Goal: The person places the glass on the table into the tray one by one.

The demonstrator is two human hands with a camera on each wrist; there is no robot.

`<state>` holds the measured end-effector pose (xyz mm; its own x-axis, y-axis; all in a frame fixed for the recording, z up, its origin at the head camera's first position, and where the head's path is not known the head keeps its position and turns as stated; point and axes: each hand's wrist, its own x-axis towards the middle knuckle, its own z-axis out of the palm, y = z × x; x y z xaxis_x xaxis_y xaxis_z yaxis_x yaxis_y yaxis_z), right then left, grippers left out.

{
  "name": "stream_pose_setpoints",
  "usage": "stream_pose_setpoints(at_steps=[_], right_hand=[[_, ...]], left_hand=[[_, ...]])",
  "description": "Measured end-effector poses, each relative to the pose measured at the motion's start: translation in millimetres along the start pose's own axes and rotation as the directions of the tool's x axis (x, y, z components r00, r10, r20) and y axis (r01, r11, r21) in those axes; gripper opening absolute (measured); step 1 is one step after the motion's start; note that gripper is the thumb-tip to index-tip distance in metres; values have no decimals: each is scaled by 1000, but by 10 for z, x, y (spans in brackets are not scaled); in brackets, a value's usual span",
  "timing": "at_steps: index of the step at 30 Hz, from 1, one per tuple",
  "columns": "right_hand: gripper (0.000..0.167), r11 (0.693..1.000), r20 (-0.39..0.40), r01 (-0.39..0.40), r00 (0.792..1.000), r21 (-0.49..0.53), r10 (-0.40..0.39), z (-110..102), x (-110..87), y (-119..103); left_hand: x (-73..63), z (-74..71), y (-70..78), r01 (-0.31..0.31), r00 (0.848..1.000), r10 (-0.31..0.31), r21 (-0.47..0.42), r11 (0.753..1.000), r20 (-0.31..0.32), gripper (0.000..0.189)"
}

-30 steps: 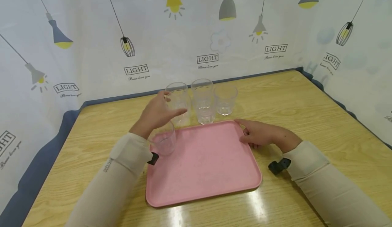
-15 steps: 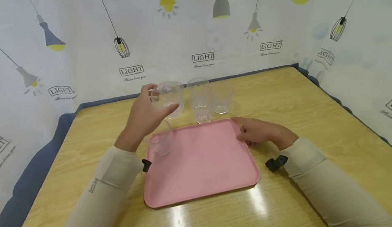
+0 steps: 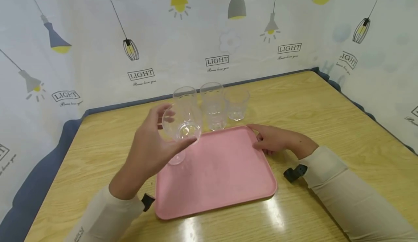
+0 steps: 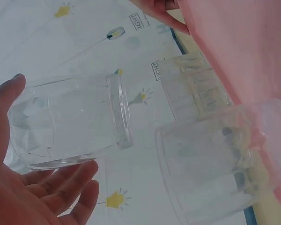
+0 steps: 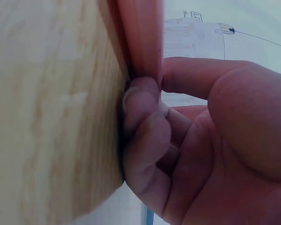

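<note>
My left hand [image 3: 153, 140] grips a clear tumbler [image 3: 183, 120] between thumb and fingers, in the air over the back left corner of the pink tray [image 3: 222, 173]. In the left wrist view that held tumbler [image 4: 70, 124] has its rim away from the palm. Another clear tumbler [image 3: 177, 158] stands on the tray's left side, mostly hidden behind my hand and the held one; the left wrist view shows this tumbler [image 4: 206, 164] more fully. My right hand [image 3: 275, 139] pinches the tray's right edge near its back corner, with fingertips [image 5: 138, 108] against the rim's underside.
Behind the tray, more clear tumblers stand on the wooden table [image 3: 326, 126]: a left tumbler [image 3: 184, 93], a tall middle stack [image 3: 213, 107] and a shorter right tumbler [image 3: 236, 106]. A lamp-printed curtain [image 3: 183, 53] borders the table's back and sides.
My left hand has taken hold of a tumbler from the back left group and brought it forward and up, toward the tray. The right hand keeps its place on the tray edge.
</note>
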<state>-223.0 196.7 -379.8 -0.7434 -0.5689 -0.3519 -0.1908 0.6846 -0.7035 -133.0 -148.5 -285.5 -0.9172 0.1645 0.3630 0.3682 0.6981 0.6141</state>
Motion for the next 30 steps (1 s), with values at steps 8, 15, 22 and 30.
stream_pose_setpoints(at_steps=[8,15,22,30], right_hand=[[75,1000,-1,-3,1000,6,3,18,44,10],[75,1000,1,-11,1000,3,11,13,60,9],[74,1000,-3,-5,1000,-1,5,8,61,10],[75,1000,-5,4,1000,20,-4,8,15,8]], left_hand=[[-272,-131,-50,-36,998,34,44,998,59,93],[-354,-294,-221,-81,984,76,27,996,160,88],[-364,-370,-325,-90,960,77,34,995,268,85],[-328,-375,-420,-48,896,45,-4,999,442,87]])
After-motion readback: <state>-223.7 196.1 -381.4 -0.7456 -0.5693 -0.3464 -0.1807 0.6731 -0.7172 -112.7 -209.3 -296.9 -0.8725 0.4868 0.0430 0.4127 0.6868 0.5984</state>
